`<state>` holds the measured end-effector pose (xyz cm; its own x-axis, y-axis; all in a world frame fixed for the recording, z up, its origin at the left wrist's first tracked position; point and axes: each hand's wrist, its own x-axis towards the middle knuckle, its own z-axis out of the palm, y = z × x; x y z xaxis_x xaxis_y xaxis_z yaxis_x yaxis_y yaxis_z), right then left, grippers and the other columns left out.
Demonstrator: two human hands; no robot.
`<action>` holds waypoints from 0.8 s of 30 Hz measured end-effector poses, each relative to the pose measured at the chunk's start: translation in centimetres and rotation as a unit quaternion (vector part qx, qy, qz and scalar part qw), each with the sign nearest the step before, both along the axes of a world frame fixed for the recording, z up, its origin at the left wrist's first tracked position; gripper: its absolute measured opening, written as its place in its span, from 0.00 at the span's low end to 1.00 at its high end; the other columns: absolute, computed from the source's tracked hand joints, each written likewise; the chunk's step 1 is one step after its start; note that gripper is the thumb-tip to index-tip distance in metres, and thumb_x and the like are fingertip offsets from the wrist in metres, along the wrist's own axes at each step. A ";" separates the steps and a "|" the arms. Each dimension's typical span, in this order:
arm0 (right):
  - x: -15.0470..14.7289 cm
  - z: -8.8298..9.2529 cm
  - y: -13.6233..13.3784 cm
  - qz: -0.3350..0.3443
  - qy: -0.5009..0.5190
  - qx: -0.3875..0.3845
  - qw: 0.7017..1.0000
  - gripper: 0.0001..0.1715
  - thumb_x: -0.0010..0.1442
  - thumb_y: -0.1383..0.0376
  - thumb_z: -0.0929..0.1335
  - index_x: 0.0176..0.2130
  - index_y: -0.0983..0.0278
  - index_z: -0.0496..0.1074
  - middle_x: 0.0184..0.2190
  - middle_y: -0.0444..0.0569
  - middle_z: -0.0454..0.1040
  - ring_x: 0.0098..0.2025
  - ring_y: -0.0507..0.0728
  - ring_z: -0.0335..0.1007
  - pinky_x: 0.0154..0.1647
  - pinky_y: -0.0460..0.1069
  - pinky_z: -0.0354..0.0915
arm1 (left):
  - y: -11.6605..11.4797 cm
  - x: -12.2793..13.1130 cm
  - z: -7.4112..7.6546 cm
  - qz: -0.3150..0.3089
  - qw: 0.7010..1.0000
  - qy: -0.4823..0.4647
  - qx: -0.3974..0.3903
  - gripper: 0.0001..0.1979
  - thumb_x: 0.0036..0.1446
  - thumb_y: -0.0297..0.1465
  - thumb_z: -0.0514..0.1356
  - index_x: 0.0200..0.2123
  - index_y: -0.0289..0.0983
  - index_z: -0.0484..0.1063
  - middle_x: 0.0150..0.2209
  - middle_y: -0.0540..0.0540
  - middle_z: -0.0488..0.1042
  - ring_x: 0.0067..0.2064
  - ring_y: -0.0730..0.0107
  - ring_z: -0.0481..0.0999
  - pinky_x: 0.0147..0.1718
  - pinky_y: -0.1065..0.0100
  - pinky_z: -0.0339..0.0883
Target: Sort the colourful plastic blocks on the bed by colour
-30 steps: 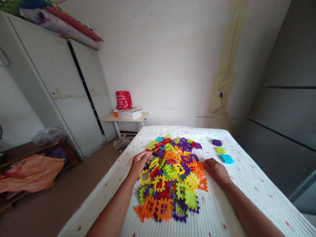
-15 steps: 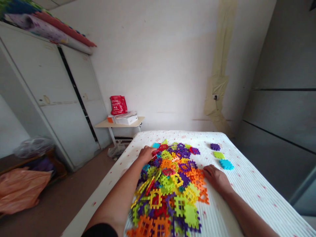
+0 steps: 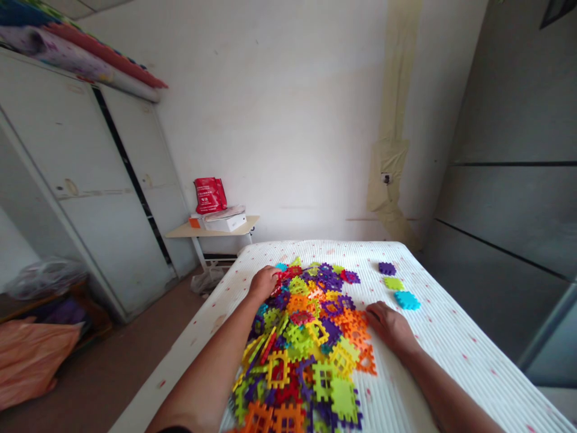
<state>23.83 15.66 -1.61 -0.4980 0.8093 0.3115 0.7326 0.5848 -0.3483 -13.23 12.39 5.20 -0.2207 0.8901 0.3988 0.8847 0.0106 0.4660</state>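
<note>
A long heap of interlocking plastic building plates (image 3: 311,337) in orange, yellow, green, purple and red lies down the middle of the white cloth-covered table. My left hand (image 3: 264,282) is at the far left side of the heap. Its fingers are bent over beside the red plates (image 3: 288,274), and what they grip, if anything, is hidden. Along the right side, my right hand (image 3: 391,325) rests palm down, fingers loosely bent beside the orange plates (image 3: 356,328), holding nothing I can see. Beyond it sit separate purple (image 3: 386,269), green (image 3: 393,283) and blue (image 3: 407,300) plates.
The white, red-dotted table cover (image 3: 451,343) surrounds the heap. Behind to the left, a small side table (image 3: 184,230) carries a red bag (image 3: 210,195) and a white box (image 3: 225,222). A grey cabinet (image 3: 509,228) stands at the right, and lockers (image 3: 108,210) stand at the left.
The whole view has shifted slightly, so the table and heap appear a little farther left. Both hands keep nearly the same places beside the heap.
</note>
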 end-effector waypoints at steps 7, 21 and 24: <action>0.2 0.1 0.3 0.010 0.013 -0.014 1.000 0.19 0.62 0.59 0.56 0.36 0.62 0.73 0.36 0.51 0.73 0.38 0.55 0.69 0.40 0.48 0.61 | -4.3 4.1 2.9 -0.075 0.992 -0.049 0.094 0.12 0.54 0.29 0.54 0.38 0.38 0.77 0.40 0.45 0.76 0.43 0.67 0.74 0.43 0.68 0.68; 0.2 3.7 -2.5 0.023 0.340 -0.176 0.924 0.18 0.56 0.53 0.62 0.32 0.64 0.71 0.30 0.48 0.74 0.27 0.53 0.67 0.30 0.48 0.64 | -10.2 14.7 2.1 -0.220 0.919 0.199 0.260 0.11 0.58 0.23 0.53 0.38 0.39 0.74 0.36 0.44 0.74 0.38 0.68 0.73 0.38 0.64 0.70; -1.2 5.3 -4.7 0.079 0.443 -0.273 0.850 0.17 0.53 0.53 0.65 0.33 0.64 0.70 0.27 0.46 0.73 0.22 0.50 0.65 0.25 0.47 0.62 | -10.1 15.8 2.0 -0.223 0.912 0.216 0.269 0.11 0.58 0.23 0.52 0.38 0.39 0.73 0.35 0.44 0.74 0.37 0.68 0.73 0.38 0.64 0.70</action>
